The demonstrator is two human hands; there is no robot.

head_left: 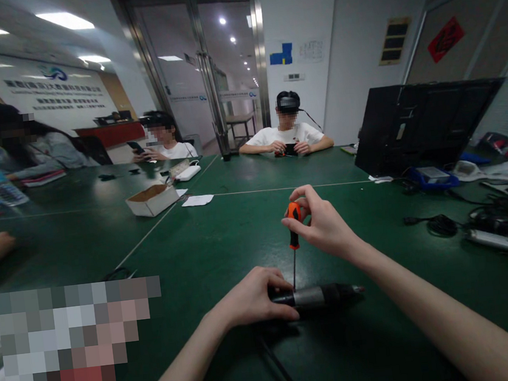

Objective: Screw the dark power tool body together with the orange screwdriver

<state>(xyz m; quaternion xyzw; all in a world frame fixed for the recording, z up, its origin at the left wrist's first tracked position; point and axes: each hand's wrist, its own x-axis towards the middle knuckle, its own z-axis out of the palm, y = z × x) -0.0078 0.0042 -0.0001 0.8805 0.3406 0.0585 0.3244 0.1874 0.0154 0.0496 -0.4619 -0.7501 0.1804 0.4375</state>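
My right hand point(324, 222) grips the handle of an orange-and-black screwdriver point(294, 235) between thumb and fingers. The screwdriver stands nearly upright, its thin shaft pointing down. Its tip reaches the side of a black-and-silver cylindrical corded tool point(309, 296), close to where the black part meets the silver band; whether it sits in a screw is too small to tell. My left hand point(257, 297) is closed round the tool's left end, thumb on the near side. The tool lies sideways low over the green table, tapered end to the right. A black cable point(276, 362) runs below my left hand.
Coiled cable point(441, 225) and another silver-and-black tool point(489, 239) lie at right, near a large black monitor point(421, 125). An open cardboard box point(152, 201) and white paper point(197, 200) are farther back. Several people sit around the green table point(222, 237). Bottles point(3, 185) stand left.
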